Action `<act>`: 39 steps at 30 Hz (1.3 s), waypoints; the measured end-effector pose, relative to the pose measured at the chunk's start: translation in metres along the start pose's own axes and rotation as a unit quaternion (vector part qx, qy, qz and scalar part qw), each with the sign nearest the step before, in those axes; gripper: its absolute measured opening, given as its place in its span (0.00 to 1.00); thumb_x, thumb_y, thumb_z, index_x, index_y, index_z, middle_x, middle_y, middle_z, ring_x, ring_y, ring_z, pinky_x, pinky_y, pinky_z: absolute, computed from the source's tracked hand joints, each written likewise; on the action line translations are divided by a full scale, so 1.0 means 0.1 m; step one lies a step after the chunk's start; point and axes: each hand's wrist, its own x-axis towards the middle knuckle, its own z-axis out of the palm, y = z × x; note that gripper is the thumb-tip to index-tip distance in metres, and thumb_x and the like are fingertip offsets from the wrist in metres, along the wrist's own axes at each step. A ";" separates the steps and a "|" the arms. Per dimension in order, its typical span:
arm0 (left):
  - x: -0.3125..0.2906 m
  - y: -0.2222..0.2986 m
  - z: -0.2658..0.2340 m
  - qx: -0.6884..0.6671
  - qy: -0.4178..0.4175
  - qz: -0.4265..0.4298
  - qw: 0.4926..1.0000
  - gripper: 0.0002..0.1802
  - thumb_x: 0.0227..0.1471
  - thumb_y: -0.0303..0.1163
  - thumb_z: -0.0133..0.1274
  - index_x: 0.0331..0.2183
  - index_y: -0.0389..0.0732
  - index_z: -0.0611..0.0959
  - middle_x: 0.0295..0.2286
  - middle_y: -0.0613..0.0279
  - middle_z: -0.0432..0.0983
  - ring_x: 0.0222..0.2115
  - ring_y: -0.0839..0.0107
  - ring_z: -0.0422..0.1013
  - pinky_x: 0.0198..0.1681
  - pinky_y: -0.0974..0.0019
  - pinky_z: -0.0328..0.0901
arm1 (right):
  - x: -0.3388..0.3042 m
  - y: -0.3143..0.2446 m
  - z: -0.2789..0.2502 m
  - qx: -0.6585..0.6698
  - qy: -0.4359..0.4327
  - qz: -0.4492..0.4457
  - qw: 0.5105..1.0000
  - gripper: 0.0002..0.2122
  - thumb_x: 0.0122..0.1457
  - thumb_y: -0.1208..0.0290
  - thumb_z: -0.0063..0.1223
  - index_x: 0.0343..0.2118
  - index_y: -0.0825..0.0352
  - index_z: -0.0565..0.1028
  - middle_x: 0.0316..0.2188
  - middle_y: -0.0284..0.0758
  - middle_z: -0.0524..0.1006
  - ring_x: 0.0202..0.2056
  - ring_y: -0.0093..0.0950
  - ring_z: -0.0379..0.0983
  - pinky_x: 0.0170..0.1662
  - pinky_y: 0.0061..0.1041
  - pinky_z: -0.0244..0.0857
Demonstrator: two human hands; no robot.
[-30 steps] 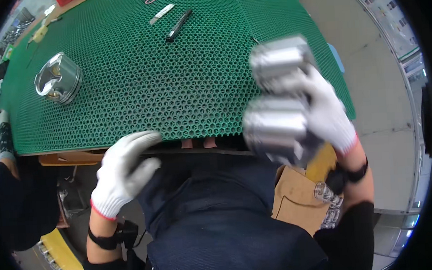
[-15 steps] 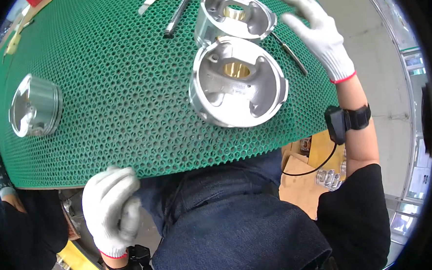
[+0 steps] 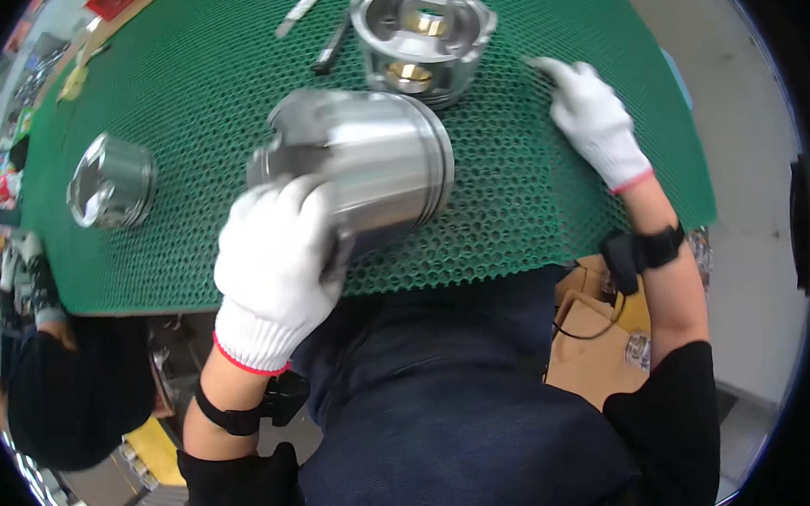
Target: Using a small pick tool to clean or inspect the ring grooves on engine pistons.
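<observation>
My left hand (image 3: 277,255), in a white knit glove, grips the open skirt end of a large silver piston (image 3: 381,153). This piston lies tipped on its side, its ringed end facing right; its left part is blurred, and I cannot tell whether it touches the mat. Behind it a second piston (image 3: 426,46) stands with its hollow side up, brass-coloured bushings showing in the pin bores. My gloved right hand (image 3: 592,119) is over the green mat to the right of the pistons, index finger and thumb apart, with nothing visible in it.
The green perforated mat (image 3: 504,220) covers the table. A smaller piston (image 3: 113,181) lies at the left. A black-handled tool (image 3: 330,51) and a pale flat blade (image 3: 301,9) lie at the back. A co-worker's gloved hand (image 3: 29,247) shows at the far left.
My left hand has come up from the table's front edge and taken hold of the nearer piston, which has tipped from upright to its side. The view has shifted; the thin tool on the right no longer shows.
</observation>
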 end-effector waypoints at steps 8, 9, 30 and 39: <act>-1.31 -0.06 0.48 -0.132 0.100 -0.178 0.970 0.15 0.53 0.38 0.55 0.39 0.40 0.84 0.38 0.54 0.80 0.39 0.56 0.77 0.44 0.59 0.70 | -0.61 -0.81 -0.61 0.627 -0.179 0.209 0.729 0.21 0.59 0.69 0.40 0.54 0.72 0.67 0.27 0.33 0.72 0.15 0.13 0.63 0.12 0.11 0.53; -1.32 -0.06 0.51 -0.152 0.122 -0.150 0.969 0.13 0.52 0.36 0.55 0.38 0.41 0.84 0.37 0.55 0.80 0.38 0.56 0.77 0.42 0.59 0.71 | -0.68 -0.93 -0.57 0.650 -0.208 0.219 0.698 0.21 0.58 0.67 0.42 0.53 0.72 0.68 0.24 0.32 0.72 0.13 0.14 0.61 0.11 0.11 0.52; -0.52 -0.56 0.36 -0.299 0.188 -0.206 0.912 0.31 0.42 0.37 0.65 0.48 0.35 0.76 0.49 0.46 0.71 0.51 0.51 0.68 0.54 0.55 0.65 | -1.04 -0.98 -0.42 0.806 -0.194 0.203 0.521 0.17 0.64 0.68 0.43 0.53 0.70 0.67 0.26 0.34 0.74 0.15 0.15 0.62 0.13 0.12 0.54; 0.08 0.40 -0.15 0.024 0.030 0.095 0.995 0.27 0.36 0.29 0.58 0.44 0.39 0.77 0.42 0.57 0.74 0.43 0.58 0.72 0.52 0.54 0.65 | -0.98 -1.19 -0.60 0.485 0.008 -0.108 0.868 0.07 0.52 0.78 0.56 0.34 0.66 0.80 0.24 0.35 0.75 0.25 0.27 0.72 0.30 0.24 0.66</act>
